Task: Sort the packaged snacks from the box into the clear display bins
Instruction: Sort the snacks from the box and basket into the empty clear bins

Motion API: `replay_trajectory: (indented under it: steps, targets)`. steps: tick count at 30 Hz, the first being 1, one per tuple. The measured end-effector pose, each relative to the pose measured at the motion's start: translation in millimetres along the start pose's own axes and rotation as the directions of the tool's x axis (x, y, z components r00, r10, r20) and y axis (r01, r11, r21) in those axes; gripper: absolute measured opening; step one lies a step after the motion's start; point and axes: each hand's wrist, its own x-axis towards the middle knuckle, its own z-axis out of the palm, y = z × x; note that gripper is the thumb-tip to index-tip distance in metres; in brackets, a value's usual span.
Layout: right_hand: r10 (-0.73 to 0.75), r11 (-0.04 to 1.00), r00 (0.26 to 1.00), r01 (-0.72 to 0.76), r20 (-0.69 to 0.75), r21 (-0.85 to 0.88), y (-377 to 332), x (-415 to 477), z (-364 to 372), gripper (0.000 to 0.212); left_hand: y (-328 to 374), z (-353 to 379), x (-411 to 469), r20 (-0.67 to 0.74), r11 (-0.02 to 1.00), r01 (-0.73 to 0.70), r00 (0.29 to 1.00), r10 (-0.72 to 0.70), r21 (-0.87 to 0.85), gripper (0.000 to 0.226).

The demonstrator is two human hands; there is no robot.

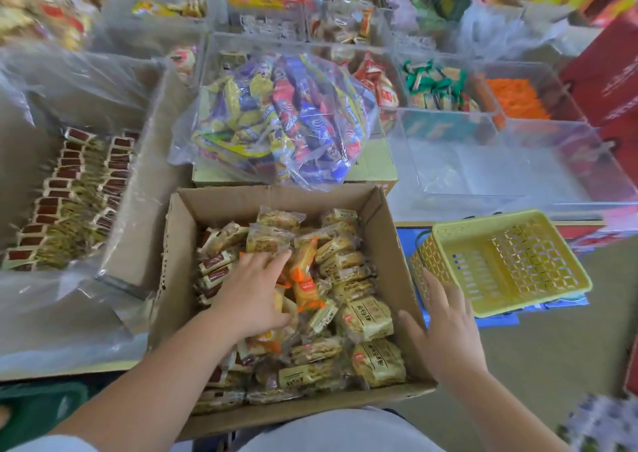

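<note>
Inside the cardboard box point(269, 199), orange packets point(303, 289) lie under our spread left hand point(252, 293); our right hand point(445, 331) is open at its wall.

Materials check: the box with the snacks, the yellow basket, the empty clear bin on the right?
Snack box: brown cardboard, matte; creased flaps and raw cut edges. Yellow basket: moulded plastic by the look, slight sheen, lattice holes in walls and floor. Empty clear bin: rigid transparent plastic, probably acrylic, glossy; things show through it and its edges catch light.

Open cardboard box point(221, 206) heaped with wrapped snacks point(367, 318).
</note>
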Motion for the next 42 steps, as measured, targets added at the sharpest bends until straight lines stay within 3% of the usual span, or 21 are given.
replay_trajectory:
  steps: [3,6,9,14,19,23,27,30,33,38,42]
  targets:
    - [-0.22,0.975,0.97,0.217,-0.099,-0.041,-27,10,-12,0.074,-9,-2,-8,-0.071,0.996,0.054,0.996,-0.059,-0.07,0.11]
    - [-0.365,0.931,0.928,0.363,0.076,0.037,-69,26,-11,0.066,-16,0,-13,-0.003,0.977,0.133,0.991,-0.135,-0.167,0.097]
    - [-0.43,0.902,0.838,0.388,0.337,0.188,-110,47,3,0.064,-22,6,-21,0.068,0.942,0.175,0.984,-0.162,-0.288,0.079]
    - [-0.372,0.92,0.753,0.377,0.543,0.107,-153,67,39,0.074,-31,10,-45,-0.005,0.917,0.196,0.978,-0.211,-0.348,0.093]
    - [-0.298,0.95,0.839,0.309,0.455,0.052,-152,67,64,0.054,-35,14,-68,-0.045,0.883,0.248,0.956,-0.289,-0.399,0.063]
    - [-0.287,0.957,0.889,0.278,0.356,0.077,-143,67,65,0.025,-32,12,-70,0.05,0.777,0.364,0.917,-0.396,-0.514,0.055]
    - [-0.318,0.945,0.874,0.323,0.369,0.049,-137,62,65,0.026,-32,8,-62,0.091,0.727,0.37,0.915,-0.393,-0.578,0.038]
    - [-0.348,0.902,0.797,0.428,0.494,-0.053,-138,61,66,0.074,-34,6,-57,0.133,0.645,0.381,0.907,-0.4,-0.662,0.029]
    - [-0.338,0.883,0.778,0.457,0.53,-0.108,-143,60,67,0.071,-34,4,-54,0.216,0.567,0.415,0.897,-0.386,-0.712,0.03]
    - [-0.385,0.904,0.81,0.428,0.442,0.002,-135,57,58,0.032,-29,-1,-57,0.124,0.626,0.369,0.908,-0.399,-0.688,0.033]
    - [-0.416,0.908,0.831,0.403,0.369,0.116,-113,50,45,0.033,-23,-9,-71,-0.041,0.708,0.332,0.89,-0.453,-0.623,0.042]
